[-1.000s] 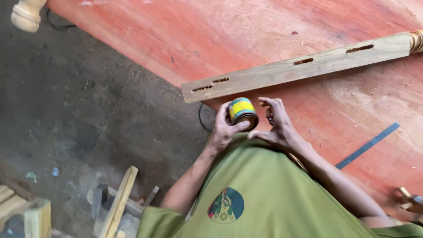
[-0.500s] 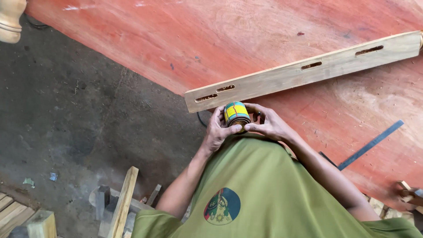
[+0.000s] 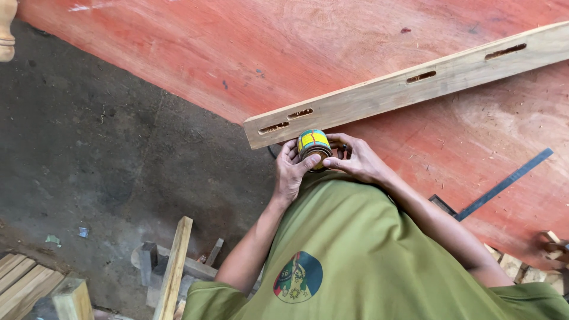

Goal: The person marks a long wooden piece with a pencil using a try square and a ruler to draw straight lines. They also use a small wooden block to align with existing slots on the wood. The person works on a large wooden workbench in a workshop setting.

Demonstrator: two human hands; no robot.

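A small round tin point(image 3: 313, 142) with a yellow, blue and green wrapper sits between both of my hands, just in front of my green shirt. My left hand point(image 3: 288, 170) wraps its left side, thumb pressed on the near rim. My right hand point(image 3: 354, 160) grips the right side, fingertips at the rim. The tin hovers by the near end of a long wooden rail point(image 3: 409, 85) with several slots cut in it, lying on a red board point(image 3: 296, 41).
A metal square point(image 3: 504, 184) lies on the red board at the right. Dark concrete floor point(image 3: 106, 148) fills the left. Wood offcuts point(image 3: 172, 266) and stacked slats point(image 3: 24, 287) lie at lower left. A turned wooden leg point(image 3: 7, 29) shows at top left.
My right hand, held apart from the tin a second ago, has closed onto its right side. Both hands and tin have drawn up nearer the slotted rail's end.
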